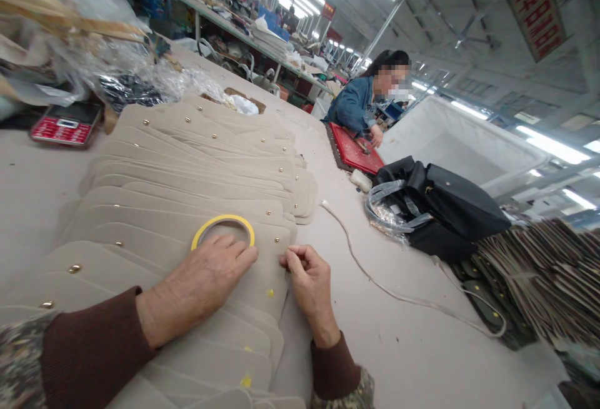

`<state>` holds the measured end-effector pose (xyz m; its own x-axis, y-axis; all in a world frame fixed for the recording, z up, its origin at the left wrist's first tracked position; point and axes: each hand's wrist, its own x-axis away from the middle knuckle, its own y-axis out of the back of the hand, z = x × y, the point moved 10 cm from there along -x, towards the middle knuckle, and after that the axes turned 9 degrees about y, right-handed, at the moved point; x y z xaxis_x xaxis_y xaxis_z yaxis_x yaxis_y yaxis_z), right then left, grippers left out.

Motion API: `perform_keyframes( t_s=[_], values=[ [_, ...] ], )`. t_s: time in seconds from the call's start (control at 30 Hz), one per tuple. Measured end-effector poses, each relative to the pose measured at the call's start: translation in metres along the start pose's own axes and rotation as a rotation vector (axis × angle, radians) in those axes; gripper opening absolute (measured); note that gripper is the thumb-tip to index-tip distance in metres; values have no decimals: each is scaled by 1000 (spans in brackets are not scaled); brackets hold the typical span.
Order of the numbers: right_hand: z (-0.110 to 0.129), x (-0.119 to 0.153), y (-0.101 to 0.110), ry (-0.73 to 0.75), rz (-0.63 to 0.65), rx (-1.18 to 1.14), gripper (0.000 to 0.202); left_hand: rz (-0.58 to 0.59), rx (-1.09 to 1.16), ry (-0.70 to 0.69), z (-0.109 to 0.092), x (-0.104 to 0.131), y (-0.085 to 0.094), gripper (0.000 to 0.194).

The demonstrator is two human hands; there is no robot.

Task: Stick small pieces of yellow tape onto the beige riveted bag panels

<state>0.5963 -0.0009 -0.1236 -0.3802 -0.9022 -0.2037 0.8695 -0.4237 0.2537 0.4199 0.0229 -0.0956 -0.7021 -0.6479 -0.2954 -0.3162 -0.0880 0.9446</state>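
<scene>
My left hand (199, 287) is closed over the near side of a yellow roll of tape (225, 218), which rests on the overlapping beige panels (154, 199). To its right, my right hand (310, 277) is in a pinch, thumb against forefinger, at the right edge of one panel. Whatever is between those fingertips is too small to tell. Just above left of it sits a brass-coloured stud (277, 240). Many panels carry such studs. Nearer to me, a small yellow piece (270, 292) sticks to one panel, with similar yellow bits below it.
A red phone (65, 124) and crumpled plastic lie at the far left. On the right are a white cord (370, 277), a black bag (443, 199) and stacked dark panels (539, 271). Another person (354, 99) works beyond, by a red board (354, 149).
</scene>
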Motion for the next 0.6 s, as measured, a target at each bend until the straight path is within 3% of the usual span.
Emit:
perform_keyframes(
  t_s=[0.13, 0.33, 0.6],
  values=[
    [-8, 6, 4, -136, 26, -56, 30, 121, 124, 13, 4, 10, -10, 26],
    [-9, 30, -9, -344, 279, -16, 30, 161, 196, 13, 5, 17, -13, 28],
    [2, 39, -22, -212, 376, 200, 22, 220, 230, -19, -7, 16, -7, 30]
  ],
)
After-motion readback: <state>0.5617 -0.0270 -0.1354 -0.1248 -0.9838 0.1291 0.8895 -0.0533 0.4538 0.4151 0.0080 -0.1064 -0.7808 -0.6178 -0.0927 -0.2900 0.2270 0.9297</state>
